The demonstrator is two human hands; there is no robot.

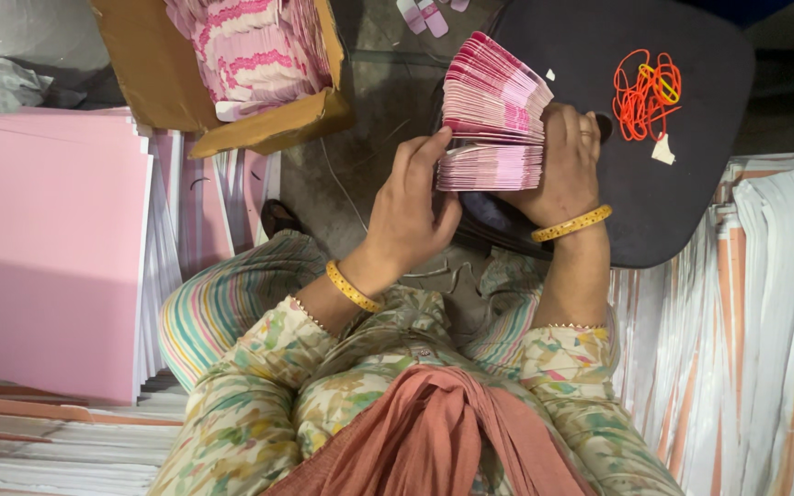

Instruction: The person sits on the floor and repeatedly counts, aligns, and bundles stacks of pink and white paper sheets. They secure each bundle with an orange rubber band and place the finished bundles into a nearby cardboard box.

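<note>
At nine o'clock a stack of pink sheets (pixel 52 248) leans beside a cardboard box (pixel 153 69) of pink printed slips. Centre frame, the left hand (pixel 411 216) fingers the near edge of a fanned bundle of pink cards (pixel 493 115), its grip loose. The right hand (pixel 567 161) holds the bundle closed around its far side, over a dark seat (pixel 691 184). The cards look light, thin and slippery, likely to splay; best held across the squared end. Orange rubber bands (pixel 645 92) lie at one o'clock. The print is unreadable.
</note>
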